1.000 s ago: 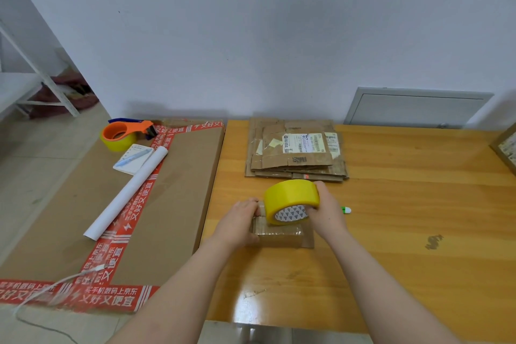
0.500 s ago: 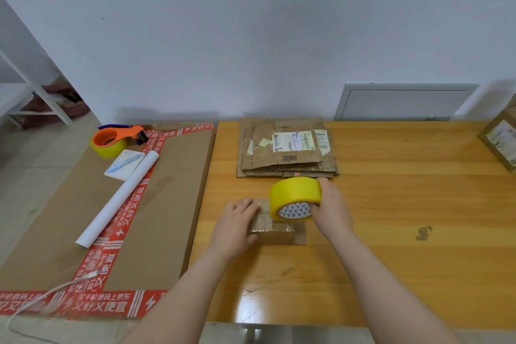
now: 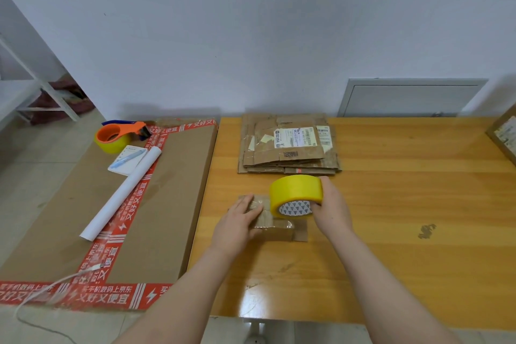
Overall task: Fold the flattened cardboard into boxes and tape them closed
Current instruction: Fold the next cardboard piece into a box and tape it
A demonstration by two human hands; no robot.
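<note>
A small brown cardboard box point(image 3: 275, 229) lies on the wooden table point(image 3: 391, 204) in front of me. My left hand point(image 3: 237, 220) rests flat on the box's left part, fingers straight. My right hand point(image 3: 331, 207) grips a yellow tape roll point(image 3: 296, 194) held on edge over the box's right part, and clear tape runs across the box top. A stack of flattened cardboard point(image 3: 289, 145) with a white shipping label lies behind the box near the wall.
Left of the table lies a large flat carton point(image 3: 83, 212) with red printed tape, bearing an orange tape dispenser point(image 3: 117, 134), a notepad with pen point(image 3: 127, 160), a white paper roll point(image 3: 122, 193) and a white cable point(image 3: 47, 290). Another box point(image 3: 505, 134) shows at the right edge.
My left hand has slid further onto the box top and flattened. The tape roll and right hand have shifted slightly right along the box.
</note>
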